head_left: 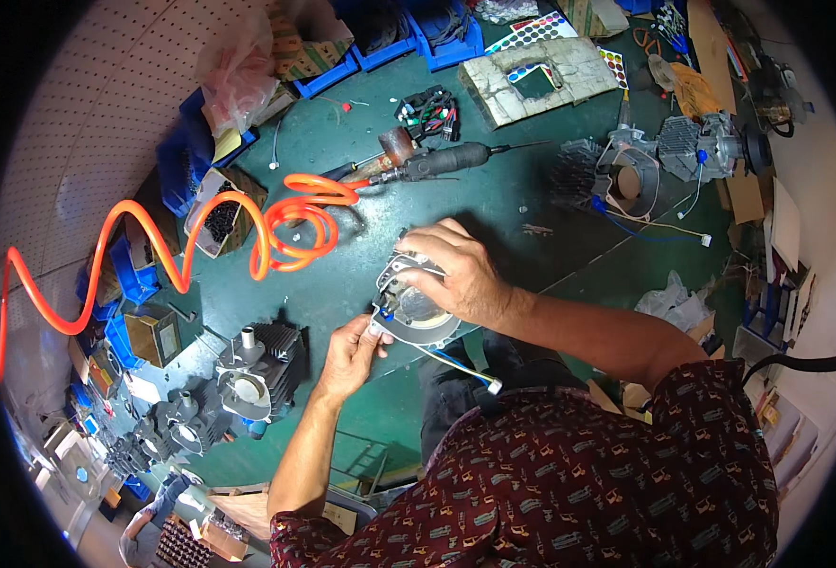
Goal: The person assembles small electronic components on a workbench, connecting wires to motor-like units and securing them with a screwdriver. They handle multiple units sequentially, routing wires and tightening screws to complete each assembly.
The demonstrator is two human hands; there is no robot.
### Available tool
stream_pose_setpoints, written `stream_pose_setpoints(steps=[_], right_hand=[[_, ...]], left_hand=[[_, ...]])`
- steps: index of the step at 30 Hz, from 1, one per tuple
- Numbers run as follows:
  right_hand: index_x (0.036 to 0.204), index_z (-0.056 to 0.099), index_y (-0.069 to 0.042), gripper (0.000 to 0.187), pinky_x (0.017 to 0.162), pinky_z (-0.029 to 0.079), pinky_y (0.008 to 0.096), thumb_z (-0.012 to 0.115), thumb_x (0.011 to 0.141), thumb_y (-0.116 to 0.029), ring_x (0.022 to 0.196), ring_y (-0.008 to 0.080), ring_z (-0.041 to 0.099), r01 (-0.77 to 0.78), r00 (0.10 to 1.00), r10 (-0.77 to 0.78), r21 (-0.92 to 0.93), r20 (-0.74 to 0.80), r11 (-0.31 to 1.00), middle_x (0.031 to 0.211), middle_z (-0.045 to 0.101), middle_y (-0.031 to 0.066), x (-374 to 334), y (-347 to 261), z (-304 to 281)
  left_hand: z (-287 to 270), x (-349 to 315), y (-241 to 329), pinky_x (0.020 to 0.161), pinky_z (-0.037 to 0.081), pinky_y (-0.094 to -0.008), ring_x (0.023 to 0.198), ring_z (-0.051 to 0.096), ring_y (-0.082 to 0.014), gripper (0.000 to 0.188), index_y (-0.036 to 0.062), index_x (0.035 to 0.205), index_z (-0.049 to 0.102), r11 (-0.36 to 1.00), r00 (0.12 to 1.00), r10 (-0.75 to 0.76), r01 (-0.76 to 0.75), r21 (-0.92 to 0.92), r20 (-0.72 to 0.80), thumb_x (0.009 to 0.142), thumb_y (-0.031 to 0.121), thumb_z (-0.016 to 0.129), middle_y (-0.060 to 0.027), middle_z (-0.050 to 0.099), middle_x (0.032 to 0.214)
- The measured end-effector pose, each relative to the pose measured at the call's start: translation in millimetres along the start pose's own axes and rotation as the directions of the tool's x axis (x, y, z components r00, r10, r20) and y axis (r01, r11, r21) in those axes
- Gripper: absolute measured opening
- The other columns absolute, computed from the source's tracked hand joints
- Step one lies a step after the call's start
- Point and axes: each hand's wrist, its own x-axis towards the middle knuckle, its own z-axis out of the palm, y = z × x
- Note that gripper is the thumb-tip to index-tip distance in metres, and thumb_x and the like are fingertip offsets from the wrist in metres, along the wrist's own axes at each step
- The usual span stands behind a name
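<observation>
On bench, round grey engine cover (416, 308), wires attached

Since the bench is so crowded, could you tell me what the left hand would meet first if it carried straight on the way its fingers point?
The left hand already touches the round metal housing under the right hand, so that comes first.

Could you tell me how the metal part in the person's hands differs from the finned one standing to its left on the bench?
The held part is gripped by the left hand and right hand; the finned part stands free. The held part trails blue and white wires; the finned part shows none. The held part looks paler, the finned part darker. Both are round metal housings.
</observation>
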Motion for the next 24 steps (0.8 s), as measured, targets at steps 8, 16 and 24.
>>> stream_pose_setpoints(steps=[8, 16, 24], right_hand=[[0.107, 0.071, -0.002, 0.029, 0.089, 0.055, 0.0430, 0.080, 0.082, -0.014, 0.102, 0.0339, 0.066, 0.011, 1.000, -0.011, 0.030, 0.002, 0.999, 0.108, 0.072, 0.0146, 0, 0, -1], [0.108, 0.072, -0.003, 0.030, 0.091, 0.055, 0.0427, 0.080, 0.082, -0.015, 0.103, 0.0334, 0.067, 0.001, 1.000, -0.002, 0.026, 0.012, 1.000, 0.109, 0.073, 0.0139, -3, 0, 1], [0.109, 0.071, -0.001, 0.032, 0.091, 0.055, 0.0427, 0.081, 0.081, -0.014, 0.104, 0.0343, 0.066, -0.014, 1.000, 0.014, 0.052, 0.005, 0.999, 0.109, 0.072, 0.0156, 0, 0, -4]], left_hand=[[4, 3, -31, 0.049, 0.039, -0.0237, 0.058, 0.048, -0.0101, 0.028, 0.0064, 0.101, 0.065, 0.644, 0.956, -0.238, 0.286, -0.710, 0.169, 0.106, 0.034, 0.062, 0.0002, 0.053, 0.068], [8, -2, -25, 0.047, 0.036, -0.0254, 0.058, 0.045, -0.0127, 0.035, 0.0078, 0.091, 0.055, 0.007, 0.839, -0.258, 0.498, -0.867, 0.479, 0.109, 0.037, 0.051, -0.0009, 0.047, 0.069], [9, -5, -16, 0.060, 0.047, -0.0317, 0.074, 0.058, -0.0144, 0.024, 0.0093, 0.103, 0.062, 0.268, 0.894, -0.347, 0.384, -0.884, 0.283, 0.108, 0.032, 0.055, -0.0018, 0.059, 0.082]])
